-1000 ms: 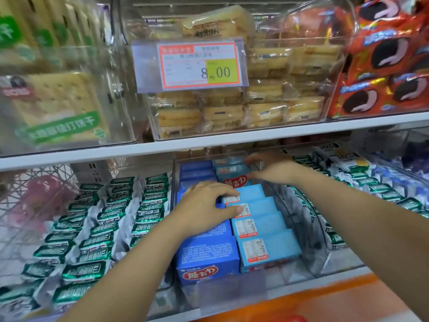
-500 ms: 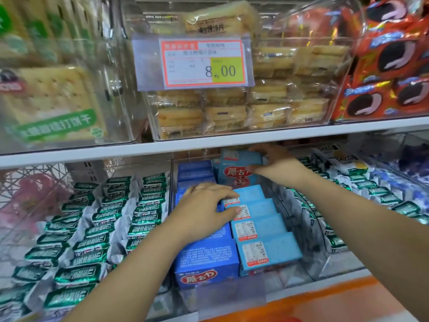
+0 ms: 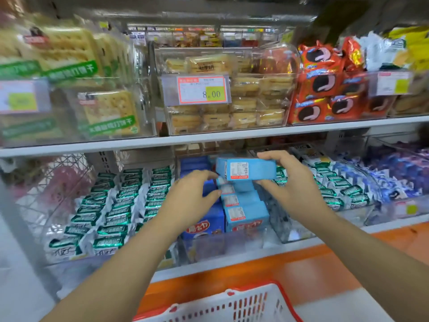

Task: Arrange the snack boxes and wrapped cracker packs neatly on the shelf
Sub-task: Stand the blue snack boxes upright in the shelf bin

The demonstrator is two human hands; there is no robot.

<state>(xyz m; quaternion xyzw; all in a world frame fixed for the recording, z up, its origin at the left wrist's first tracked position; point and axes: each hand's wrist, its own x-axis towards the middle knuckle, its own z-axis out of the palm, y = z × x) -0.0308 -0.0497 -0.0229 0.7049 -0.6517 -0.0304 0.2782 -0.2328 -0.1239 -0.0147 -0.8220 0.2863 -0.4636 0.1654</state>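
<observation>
My right hand (image 3: 290,182) grips a light blue snack box (image 3: 249,169) by its right end and holds it lifted above the row. Below it, a row of light blue boxes (image 3: 243,210) stands in a clear bin (image 3: 209,247) on the lower shelf, beside a row of dark blue boxes (image 3: 204,226). My left hand (image 3: 192,194) hovers over the dark blue row with fingers loosely curled; its fingertips reach toward the lifted box's left end. Green-and-silver wrapped packs (image 3: 109,205) fill the bin to the left.
More green wrapped packs (image 3: 332,187) and blue-white packs (image 3: 394,177) lie in bins to the right. The upper shelf (image 3: 209,138) carries cracker bins, a price tag (image 3: 202,89) and red cookie packs (image 3: 325,89). A red-and-white basket (image 3: 232,305) sits below, in front of an orange ledge.
My right hand has pulled one light blue box up out of the back of the row and turned it flat. My left hand rose off the boxes. The view shifted back and up.
</observation>
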